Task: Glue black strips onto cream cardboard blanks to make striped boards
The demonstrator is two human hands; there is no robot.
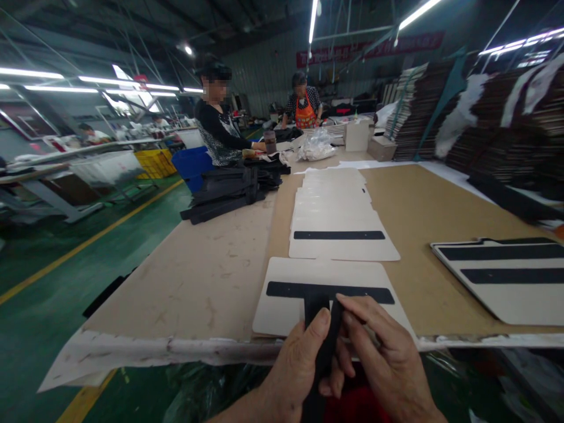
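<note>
My left hand (pixel 304 352) is closed round a black strip (pixel 324 352), its thumb pressed on top. At the strip's upper right edge, my right hand (pixel 381 346) pinches with thumb and forefinger. Part of the strip hangs down out of view below. Just beyond my hands lies a white board (pixel 286 314) at the table's front edge, with a black band (pixel 291 289) across it. Behind that board, several more white boards (pixel 332 205) overlap in a row, the nearest one also bearing a black band (pixel 339 235).
A stack of white boards with black bands (pixel 511 294) lies at the right. Black strips (pixel 229 191) are piled on the table's far left. A co-worker (pixel 220 123) stands beyond them, another person (pixel 304 106) at the back. Tall stacks (pixel 493 129) rise at the right.
</note>
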